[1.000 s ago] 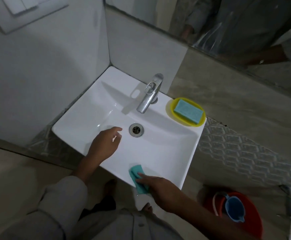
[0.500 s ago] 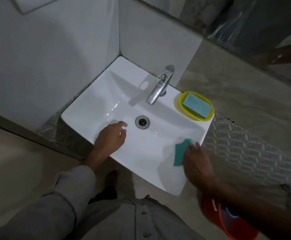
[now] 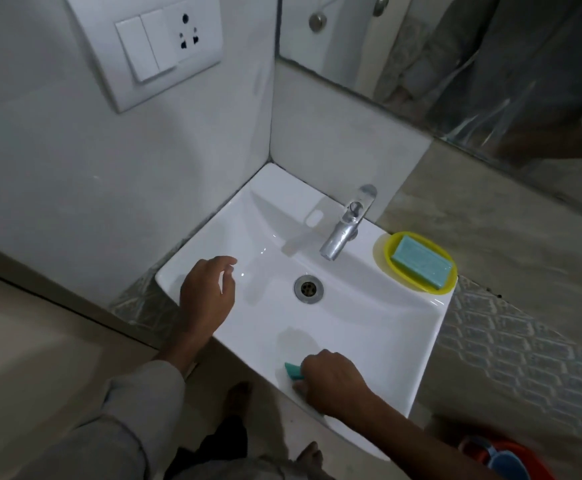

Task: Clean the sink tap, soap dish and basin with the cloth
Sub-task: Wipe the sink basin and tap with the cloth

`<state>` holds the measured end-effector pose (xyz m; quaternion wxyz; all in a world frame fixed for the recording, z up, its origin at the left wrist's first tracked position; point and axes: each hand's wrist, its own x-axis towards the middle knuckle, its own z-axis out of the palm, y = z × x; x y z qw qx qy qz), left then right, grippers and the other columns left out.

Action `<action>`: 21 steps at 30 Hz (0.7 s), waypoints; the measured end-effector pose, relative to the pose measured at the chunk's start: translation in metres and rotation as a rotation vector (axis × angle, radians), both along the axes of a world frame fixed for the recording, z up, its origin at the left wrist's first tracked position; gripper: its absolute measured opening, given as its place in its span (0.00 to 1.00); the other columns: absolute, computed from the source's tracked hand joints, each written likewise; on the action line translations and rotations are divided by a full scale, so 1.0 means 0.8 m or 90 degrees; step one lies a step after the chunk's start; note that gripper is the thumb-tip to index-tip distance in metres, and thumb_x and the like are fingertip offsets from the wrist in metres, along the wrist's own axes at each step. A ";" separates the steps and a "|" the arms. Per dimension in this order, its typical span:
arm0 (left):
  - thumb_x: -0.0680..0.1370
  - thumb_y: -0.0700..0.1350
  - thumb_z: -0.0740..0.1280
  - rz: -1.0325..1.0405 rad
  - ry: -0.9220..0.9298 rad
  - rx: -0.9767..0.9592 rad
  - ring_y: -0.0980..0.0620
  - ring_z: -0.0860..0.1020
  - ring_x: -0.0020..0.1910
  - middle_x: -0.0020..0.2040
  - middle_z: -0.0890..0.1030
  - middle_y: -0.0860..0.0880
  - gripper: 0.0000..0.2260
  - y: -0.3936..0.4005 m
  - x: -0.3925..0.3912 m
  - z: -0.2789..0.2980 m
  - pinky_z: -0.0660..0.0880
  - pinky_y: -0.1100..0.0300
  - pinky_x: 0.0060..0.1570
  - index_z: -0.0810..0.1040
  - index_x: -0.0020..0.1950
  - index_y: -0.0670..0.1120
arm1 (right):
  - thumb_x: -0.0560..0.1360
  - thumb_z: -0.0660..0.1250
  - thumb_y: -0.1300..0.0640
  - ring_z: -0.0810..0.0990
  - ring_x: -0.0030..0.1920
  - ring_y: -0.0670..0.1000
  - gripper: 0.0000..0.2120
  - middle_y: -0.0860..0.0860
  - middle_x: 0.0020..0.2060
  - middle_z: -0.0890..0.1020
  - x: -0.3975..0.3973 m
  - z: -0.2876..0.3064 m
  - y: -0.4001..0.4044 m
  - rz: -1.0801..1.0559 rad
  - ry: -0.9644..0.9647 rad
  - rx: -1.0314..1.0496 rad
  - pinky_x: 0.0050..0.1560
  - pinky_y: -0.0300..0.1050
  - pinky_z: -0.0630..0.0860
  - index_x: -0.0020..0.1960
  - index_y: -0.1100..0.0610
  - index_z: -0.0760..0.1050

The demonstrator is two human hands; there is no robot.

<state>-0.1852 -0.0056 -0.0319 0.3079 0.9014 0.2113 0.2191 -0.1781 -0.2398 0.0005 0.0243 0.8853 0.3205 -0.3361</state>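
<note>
Cloth (image 3: pixel 293 371) sits under our right hand (image 3: pixel 331 382), which is curled down over it and pressing it onto the front rim of the basin (image 3: pixel 369 327), so only a teal corner shows past the knuckles. Our left hand (image 3: pixel 206 296) rests on the basin's left rim, fingers loosely bent and holding nothing. Beyond both hands, across the drain (image 3: pixel 309 288), stands the tap (image 3: pixel 346 225), and to the far right of it the soap dish (image 3: pixel 383 252) with its bar of soap (image 3: pixel 422 266), perched near the rim's corner. We have only the head view to go by. We judge the main risk lies at that edge: the cloth is close to the lip, and a stroke carried too far toward us could drag it off onto the floor (a bare foot (image 3: pixel 312 455) shows just below). A wet glazed rim could also let the bracing left hand slide. Later, a careless swipe at the dish might knock it or the soap off the corner, toward the bucket (image 3: pixel 504 460) below our right arm.
</note>
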 end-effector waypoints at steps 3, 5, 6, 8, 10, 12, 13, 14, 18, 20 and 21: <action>0.76 0.43 0.62 0.006 0.006 -0.022 0.49 0.80 0.44 0.44 0.82 0.50 0.09 0.006 0.002 -0.008 0.76 0.56 0.43 0.79 0.54 0.48 | 0.74 0.64 0.51 0.79 0.56 0.57 0.16 0.56 0.56 0.81 -0.003 -0.007 -0.007 -0.038 0.045 0.088 0.55 0.46 0.74 0.61 0.51 0.77; 0.75 0.45 0.61 0.029 -0.016 -0.038 0.50 0.79 0.42 0.42 0.82 0.51 0.09 0.004 0.001 -0.014 0.75 0.58 0.42 0.79 0.52 0.48 | 0.73 0.64 0.55 0.79 0.56 0.54 0.18 0.53 0.56 0.83 -0.006 -0.011 -0.007 -0.052 0.051 0.153 0.53 0.41 0.73 0.62 0.48 0.77; 0.75 0.45 0.61 0.053 -0.032 -0.060 0.50 0.79 0.41 0.42 0.82 0.50 0.09 0.006 0.002 -0.015 0.76 0.58 0.42 0.79 0.51 0.48 | 0.73 0.64 0.56 0.80 0.55 0.52 0.17 0.51 0.55 0.84 -0.004 -0.014 -0.004 -0.070 0.052 0.186 0.51 0.38 0.71 0.62 0.48 0.78; 0.74 0.44 0.61 0.099 -0.050 -0.097 0.52 0.77 0.38 0.40 0.82 0.51 0.08 0.010 0.002 -0.019 0.75 0.57 0.41 0.78 0.50 0.48 | 0.73 0.65 0.55 0.81 0.50 0.48 0.16 0.48 0.50 0.85 0.000 -0.022 0.008 -0.123 0.055 0.253 0.43 0.32 0.67 0.59 0.48 0.80; 0.73 0.45 0.61 0.121 -0.038 -0.103 0.56 0.74 0.36 0.37 0.79 0.52 0.08 0.009 0.004 -0.017 0.74 0.58 0.39 0.78 0.48 0.49 | 0.73 0.67 0.55 0.80 0.45 0.43 0.14 0.47 0.47 0.86 0.006 -0.029 0.024 -0.152 0.048 0.315 0.40 0.28 0.63 0.57 0.48 0.82; 0.73 0.46 0.62 0.130 -0.030 -0.098 0.57 0.72 0.35 0.34 0.76 0.54 0.07 0.008 0.006 -0.014 0.72 0.60 0.38 0.79 0.47 0.49 | 0.72 0.67 0.56 0.77 0.45 0.41 0.13 0.47 0.47 0.86 0.010 -0.038 0.053 -0.156 0.031 0.388 0.42 0.22 0.63 0.55 0.49 0.83; 0.73 0.46 0.62 0.132 -0.029 -0.093 0.56 0.72 0.35 0.34 0.75 0.54 0.07 0.006 0.005 -0.013 0.72 0.60 0.37 0.79 0.47 0.48 | 0.72 0.67 0.57 0.77 0.45 0.42 0.12 0.48 0.47 0.86 0.011 -0.043 0.073 -0.147 0.027 0.421 0.44 0.22 0.64 0.53 0.50 0.83; 0.74 0.45 0.62 0.136 -0.030 -0.090 0.55 0.73 0.35 0.34 0.76 0.54 0.07 0.007 0.005 -0.013 0.72 0.60 0.37 0.79 0.47 0.48 | 0.73 0.66 0.58 0.77 0.44 0.44 0.10 0.49 0.46 0.86 0.015 -0.049 0.097 -0.127 0.026 0.441 0.45 0.26 0.66 0.52 0.51 0.83; 0.75 0.50 0.60 0.141 -0.032 -0.091 0.51 0.78 0.39 0.38 0.81 0.51 0.11 0.009 0.007 -0.010 0.71 0.60 0.40 0.79 0.46 0.47 | 0.77 0.61 0.57 0.76 0.44 0.53 0.09 0.55 0.45 0.81 0.059 -0.077 0.196 -0.055 0.005 0.468 0.41 0.46 0.70 0.51 0.58 0.79; 0.75 0.51 0.59 0.127 -0.021 -0.061 0.49 0.77 0.42 0.40 0.81 0.50 0.12 0.008 0.008 -0.009 0.70 0.60 0.42 0.79 0.46 0.46 | 0.76 0.58 0.49 0.76 0.46 0.52 0.12 0.52 0.47 0.79 0.097 -0.084 0.218 -0.015 -0.015 0.460 0.43 0.47 0.71 0.52 0.54 0.76; 0.75 0.51 0.59 0.126 -0.013 -0.055 0.49 0.77 0.43 0.41 0.81 0.50 0.12 0.008 0.010 -0.008 0.70 0.59 0.43 0.79 0.46 0.46 | 0.75 0.57 0.47 0.76 0.46 0.52 0.12 0.51 0.46 0.79 0.118 -0.091 0.218 0.020 -0.057 0.449 0.43 0.46 0.71 0.51 0.52 0.75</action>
